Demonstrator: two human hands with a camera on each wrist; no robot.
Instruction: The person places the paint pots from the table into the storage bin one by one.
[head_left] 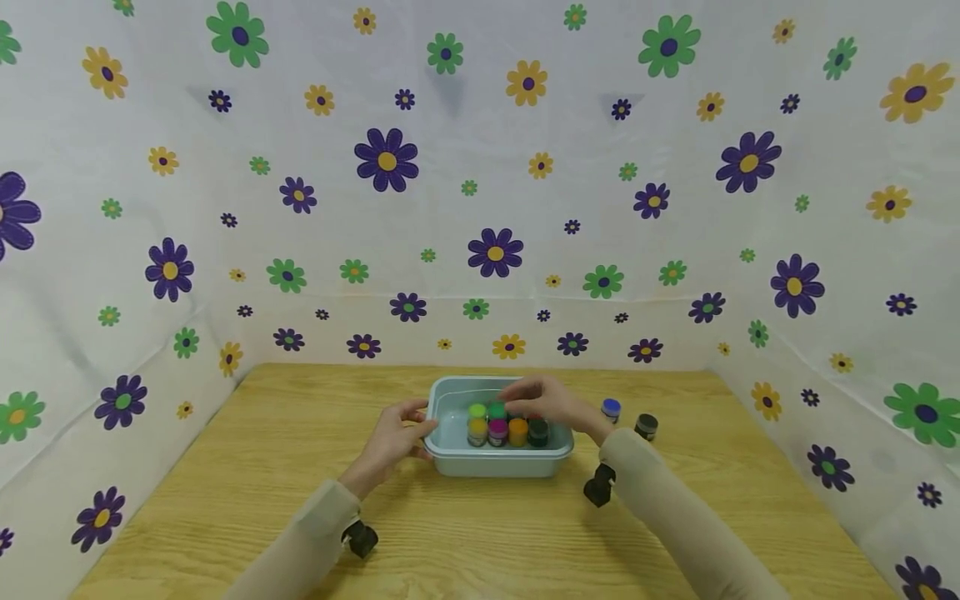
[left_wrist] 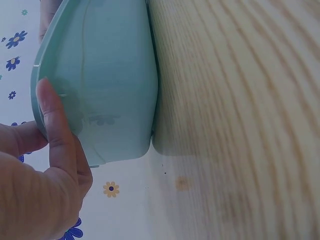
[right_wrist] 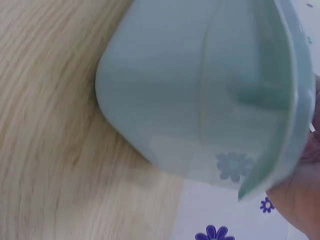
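A pale blue-green plastic tub (head_left: 495, 464) stands on the table. My left hand (head_left: 393, 437) grips its left rim; in the left wrist view, the left hand (left_wrist: 55, 155) has fingers on both sides of that rim. Inside are several small paint jars, among them a yellow jar (head_left: 477, 433), a magenta jar (head_left: 497, 432), an orange jar (head_left: 517, 432), a dark jar (head_left: 537, 432) and a light green jar (head_left: 477, 412). My right hand (head_left: 547, 402) reaches over the tub, its fingertips beside a teal-lidded jar (head_left: 496, 411). Whether they pinch a jar is hidden.
Right of the tub, a blue-lidded jar (head_left: 611, 409) and a black-lidded jar (head_left: 647, 427) stand on the wooden table (head_left: 450, 542). White flower-patterned sheeting (head_left: 480, 200) encloses the table's back and sides.
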